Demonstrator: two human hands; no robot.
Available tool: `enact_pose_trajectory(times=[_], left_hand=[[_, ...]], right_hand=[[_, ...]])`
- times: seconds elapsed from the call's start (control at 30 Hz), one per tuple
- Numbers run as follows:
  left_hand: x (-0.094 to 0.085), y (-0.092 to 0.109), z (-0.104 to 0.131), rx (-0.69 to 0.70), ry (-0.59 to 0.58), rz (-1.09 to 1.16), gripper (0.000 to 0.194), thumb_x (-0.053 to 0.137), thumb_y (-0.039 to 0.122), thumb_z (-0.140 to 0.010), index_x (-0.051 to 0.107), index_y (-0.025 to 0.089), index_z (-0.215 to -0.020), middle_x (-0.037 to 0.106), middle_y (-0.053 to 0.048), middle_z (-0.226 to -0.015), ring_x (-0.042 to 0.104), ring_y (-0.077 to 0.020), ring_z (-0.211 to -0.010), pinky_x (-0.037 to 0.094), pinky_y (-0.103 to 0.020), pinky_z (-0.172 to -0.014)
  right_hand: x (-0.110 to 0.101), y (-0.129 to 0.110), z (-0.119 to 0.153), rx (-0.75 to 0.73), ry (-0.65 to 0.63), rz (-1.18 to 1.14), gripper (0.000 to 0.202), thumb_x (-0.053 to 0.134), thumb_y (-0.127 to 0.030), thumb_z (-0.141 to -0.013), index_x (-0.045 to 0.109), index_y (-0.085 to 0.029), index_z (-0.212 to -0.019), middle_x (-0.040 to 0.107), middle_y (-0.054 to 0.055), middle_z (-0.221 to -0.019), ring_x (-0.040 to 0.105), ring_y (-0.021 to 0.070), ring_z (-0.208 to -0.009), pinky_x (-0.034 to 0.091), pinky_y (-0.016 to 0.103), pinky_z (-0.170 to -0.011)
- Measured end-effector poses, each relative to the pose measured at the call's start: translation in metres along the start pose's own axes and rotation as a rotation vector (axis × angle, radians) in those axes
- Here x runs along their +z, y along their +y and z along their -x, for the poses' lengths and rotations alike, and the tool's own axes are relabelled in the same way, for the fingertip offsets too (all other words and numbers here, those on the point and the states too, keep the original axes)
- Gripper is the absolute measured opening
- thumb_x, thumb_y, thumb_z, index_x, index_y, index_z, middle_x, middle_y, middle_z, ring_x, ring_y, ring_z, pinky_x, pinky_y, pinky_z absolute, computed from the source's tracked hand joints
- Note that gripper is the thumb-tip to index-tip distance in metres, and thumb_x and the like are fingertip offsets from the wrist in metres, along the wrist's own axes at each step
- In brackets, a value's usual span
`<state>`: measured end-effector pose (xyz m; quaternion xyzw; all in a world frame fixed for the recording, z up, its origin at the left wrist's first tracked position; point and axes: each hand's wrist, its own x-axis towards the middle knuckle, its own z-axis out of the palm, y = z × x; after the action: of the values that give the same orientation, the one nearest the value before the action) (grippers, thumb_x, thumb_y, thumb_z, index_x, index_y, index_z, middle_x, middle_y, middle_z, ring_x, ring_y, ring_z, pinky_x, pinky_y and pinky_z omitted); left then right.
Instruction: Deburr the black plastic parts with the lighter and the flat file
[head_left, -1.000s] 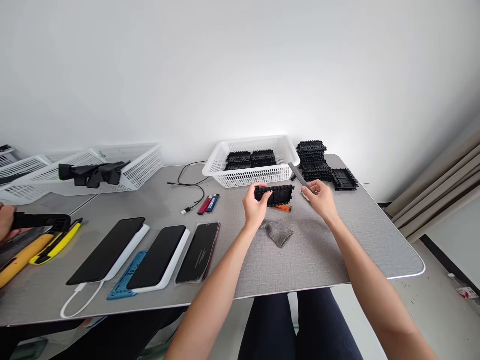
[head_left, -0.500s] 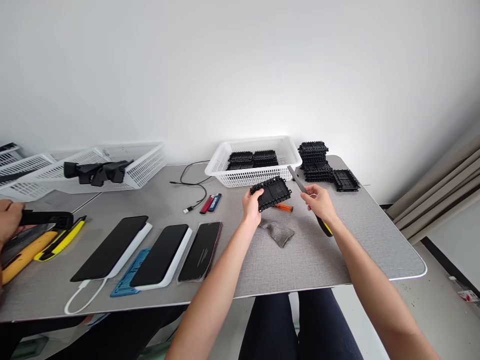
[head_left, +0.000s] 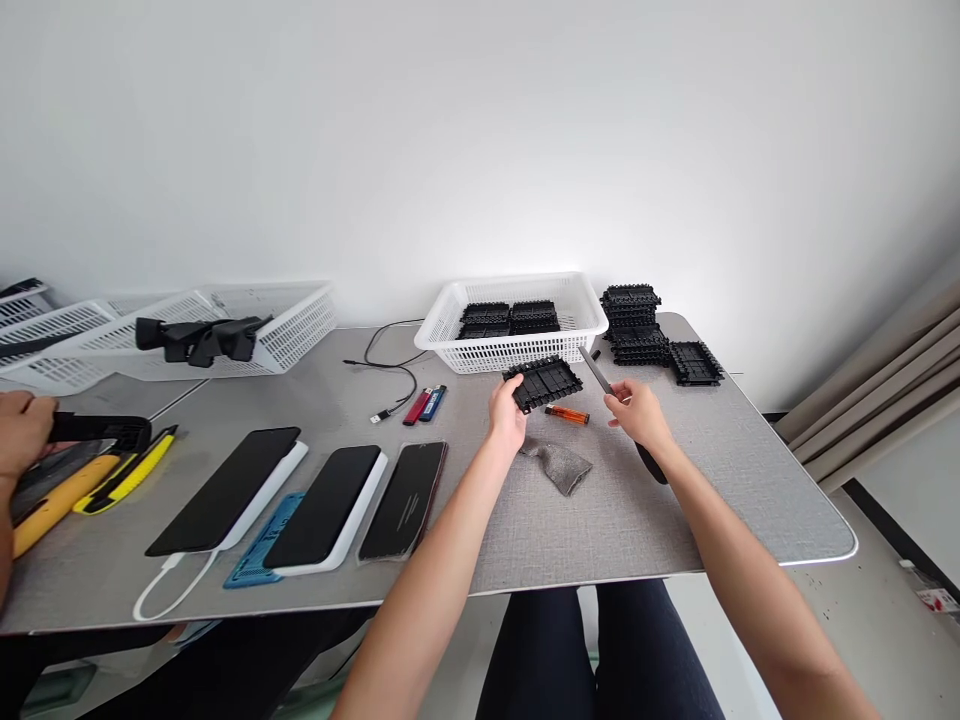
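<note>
My left hand grips a black rectangular plastic part by its left end. The part has a shallow recess and toothed edges, and is raised over the table in front of the white basket. In my right hand is what looks like a flat file, its grey bar pointing up and left and its dark handle emerging below the palm. The bar's tip is just right of the part, apart from it. Beneath them lie an orange lighter and a crumpled grey cloth.
Similar black parts lie in the white basket and in a stack beside it, with a single part at the right. Phones, two lighters and a cable are leftward. Another person's hand holds a black-and-yellow tool.
The black part has tipped flatter, and its right end has drawn away from the file. My right hand has lowered slightly and turned the file, so its handle's yellow end no longer shows.
</note>
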<state>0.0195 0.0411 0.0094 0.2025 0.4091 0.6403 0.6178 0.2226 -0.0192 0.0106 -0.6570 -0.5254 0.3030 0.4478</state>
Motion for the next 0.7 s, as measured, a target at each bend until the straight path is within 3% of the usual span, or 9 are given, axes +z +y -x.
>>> enact_pose_trajectory(times=[0.17,0.37,0.7], left_hand=[[-0.001,0.001,-0.001,0.041,0.001,0.025,0.02,0.075,0.023,-0.064,0.063,0.019,-0.079,0.071,-0.002,-0.084,0.065,-0.0139,-0.073,0.049,-0.023,-0.063],[-0.003,0.002,-0.001,0.076,0.006,0.043,0.022,0.077,0.025,-0.062,0.065,0.02,-0.08,0.071,0.0,-0.083,0.065,-0.0135,-0.074,0.047,-0.023,-0.063],[-0.002,0.001,-0.001,0.085,0.01,0.048,0.028,0.08,0.027,-0.056,0.064,0.019,-0.077,0.069,0.0,-0.078,0.062,-0.0127,-0.069,0.044,-0.022,-0.06]], right_hand=[[0.004,0.002,0.003,-0.007,-0.017,0.158,0.005,0.061,-0.023,-0.081,0.064,-0.018,-0.08,0.065,0.003,-0.07,0.063,0.0167,-0.06,0.045,0.025,-0.048],[0.01,-0.001,0.009,0.016,-0.006,0.392,0.008,0.061,-0.023,-0.082,0.069,-0.021,-0.083,0.07,0.007,-0.078,0.066,0.023,-0.073,0.038,0.028,-0.056],[0.015,-0.001,0.009,0.074,-0.052,0.688,0.014,0.059,-0.022,-0.088,0.072,-0.018,-0.09,0.07,0.012,-0.091,0.068,0.0283,-0.089,0.043,0.03,-0.067]])
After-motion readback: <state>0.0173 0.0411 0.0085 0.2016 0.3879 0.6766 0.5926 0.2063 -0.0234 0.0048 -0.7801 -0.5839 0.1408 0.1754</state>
